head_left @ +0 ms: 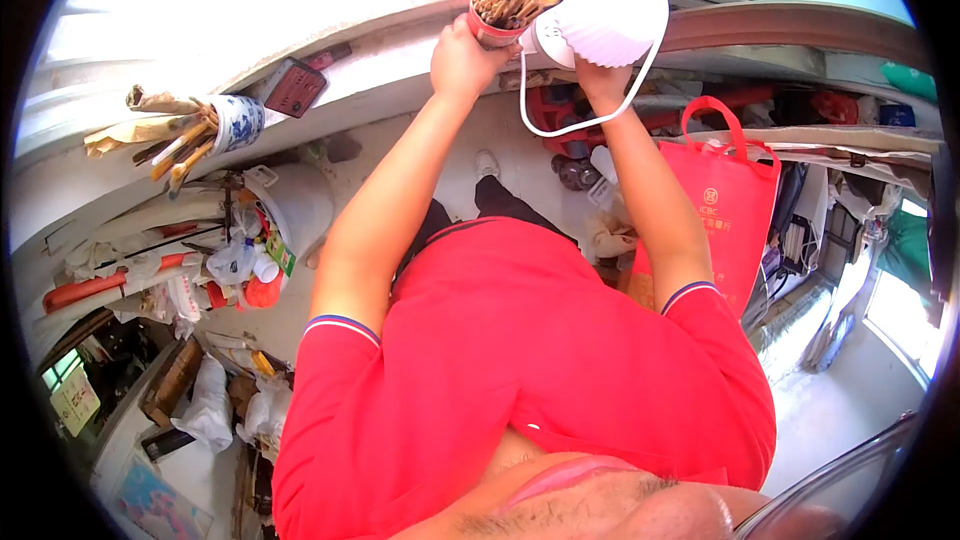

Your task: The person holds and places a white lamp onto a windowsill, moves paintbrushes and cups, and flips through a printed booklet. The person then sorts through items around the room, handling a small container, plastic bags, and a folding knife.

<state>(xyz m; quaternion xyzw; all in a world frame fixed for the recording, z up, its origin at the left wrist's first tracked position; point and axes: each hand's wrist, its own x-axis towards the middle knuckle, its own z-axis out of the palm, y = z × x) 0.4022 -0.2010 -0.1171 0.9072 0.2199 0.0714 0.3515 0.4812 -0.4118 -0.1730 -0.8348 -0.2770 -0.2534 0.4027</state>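
Currently I have the left hand's (463, 62) fingers wrapped round the red cup of brushes (495, 35); right hand (603, 83) grips the white ribbed object (625, 20), fingers mostly hidden. Both near the counter's (375, 58) near edge, apparently not yet set down. Blue-and-white pot (238, 123) farther left.

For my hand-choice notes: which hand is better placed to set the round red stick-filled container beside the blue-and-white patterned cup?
Probably the left hand: it grips the red container and is nearer the patterned cup. The right hand is farther off, partly hidden by the white fluted object.
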